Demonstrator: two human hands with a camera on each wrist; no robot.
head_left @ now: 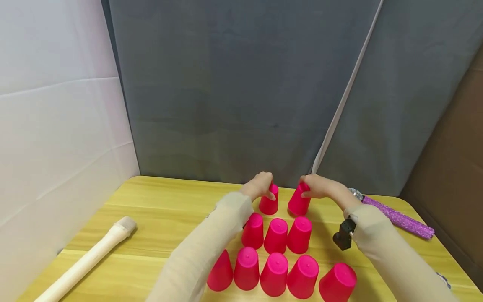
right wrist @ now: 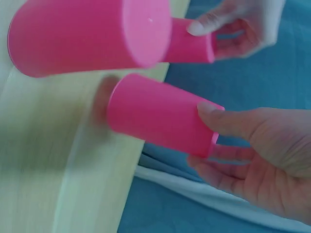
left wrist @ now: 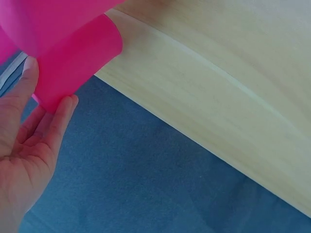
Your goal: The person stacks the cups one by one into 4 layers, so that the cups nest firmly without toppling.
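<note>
Head view: ten pink cups stand upside down on the yellow wooden tabletop point(head_left: 158, 209) in rows of five, three and two. The left hand point(head_left: 260, 186) curls its fingers round the left back cup point(head_left: 269, 202); the right hand point(head_left: 315, 186) grips the right back cup point(head_left: 299, 201), which tilts slightly. Both cups stand at the far edge, close beside each other but apart. The middle row of three point(head_left: 276, 235) and the front row of five point(head_left: 275, 274) stand untouched (the rightmost front cup leans outward). Judged from this layout, the cups are all on one level and none yet rests on another. A cream recorder point(head_left: 86, 262) lies at left, a glittery purple stick point(head_left: 398, 218) at right. Grey cloth point(head_left: 241, 84) backs the tabletop, with a white wall point(head_left: 56, 105) to the left.
</note>
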